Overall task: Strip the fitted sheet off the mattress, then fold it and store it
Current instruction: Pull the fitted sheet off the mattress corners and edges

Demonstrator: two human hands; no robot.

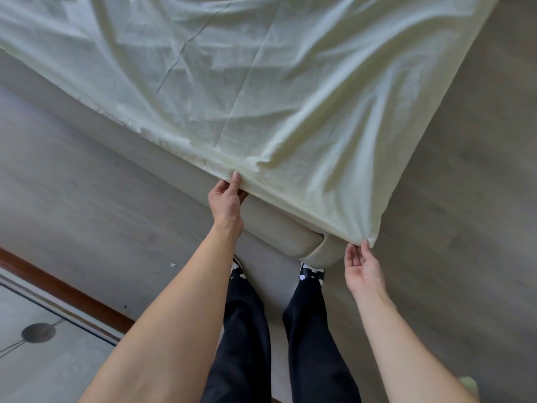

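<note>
Two bare hands work at the near corner of a bed. Item one: fitted sheet [261,82], pale yellow-green, creased, spread over the mattress top and filling the upper part of the view; its hem hangs loose along the near side and its corner is drawn out to a point past the bed corner. Item two: left hand [226,203], back toward the camera, at the sheet's hem along the near side; the forefinger lies straight up against the cloth, and the other fingers curl under the hem, so it appears to pinch the edge, though the fingertips are hidden. Item three: right hand [363,269], palm turned up and toward the person, fingers loosely spread and only lightly bent; its fingertips touch the gathered tip of the sheet corner from below, without a plain grip. Item four: bed base [279,228], beige, padded, with a rounded corner exposed below the lifted hem, between the two hands. Item five: floor [87,216], grey wood-look boards, with a brown threshold strip [58,283] at lower left. Item six: the person's legs in dark trousers [313,330], feet in black-and-white patterned footwear just beside the bed corner.
</note>
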